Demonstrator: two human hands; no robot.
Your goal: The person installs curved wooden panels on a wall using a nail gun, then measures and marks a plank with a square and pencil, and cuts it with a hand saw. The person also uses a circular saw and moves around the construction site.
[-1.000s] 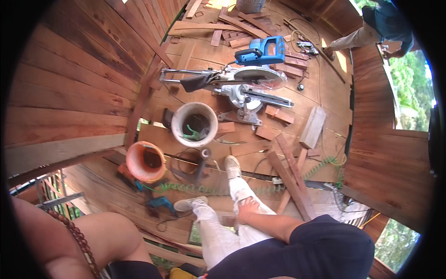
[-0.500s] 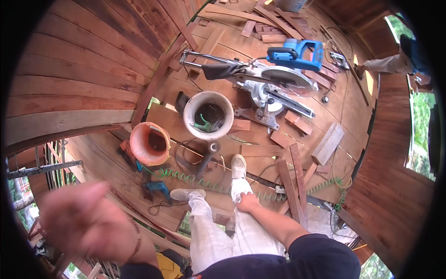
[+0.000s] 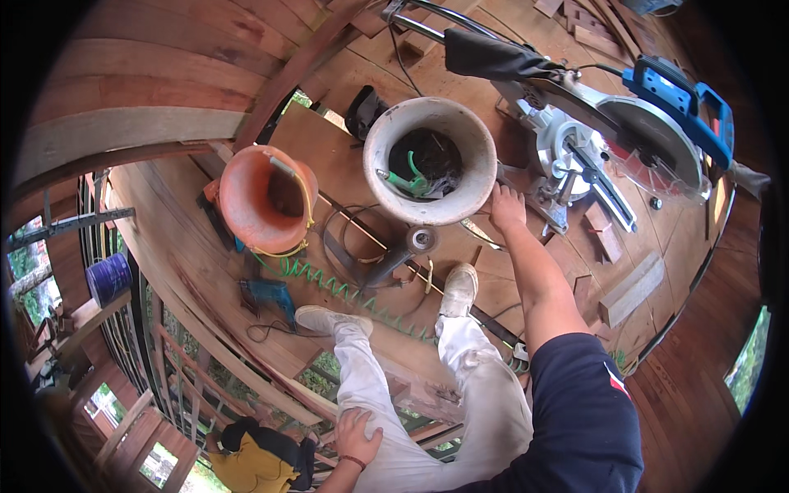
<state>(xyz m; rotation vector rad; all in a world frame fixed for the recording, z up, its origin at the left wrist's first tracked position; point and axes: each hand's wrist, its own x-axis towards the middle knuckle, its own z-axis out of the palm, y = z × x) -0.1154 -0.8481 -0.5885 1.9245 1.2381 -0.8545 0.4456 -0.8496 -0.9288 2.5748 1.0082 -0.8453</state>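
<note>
My left hand [image 3: 358,435] lies on my left thigh, its fingers spread over the pale trousers. My right arm stretches forward, and my right hand [image 3: 507,209] is down beside the right wall of a whitish bucket [image 3: 382,148]. Its fingers look extended, with nothing visible in them; whether they touch the bucket cannot be made out. Inside that bucket is a green tool with a handle [image 3: 407,179]. Right of the hand stands a mitre saw [image 3: 575,152] with a blue motor and handle. An orange bucket [image 3: 242,189] stands to the left.
A blue drill [image 3: 269,297] and a coiled green hose [image 3: 320,287] lie near my feet. Wood offcuts [image 3: 633,289] lie on the plank floor at the right. Beyond the left floor edge, lower down, are a purple bucket [image 3: 108,278] and a person in yellow and black [image 3: 251,468].
My left hand has come down from the left foreground onto my thigh. My right hand has left my right knee and reached forward beside the whitish bucket. The view has shifted closer to the buckets.
</note>
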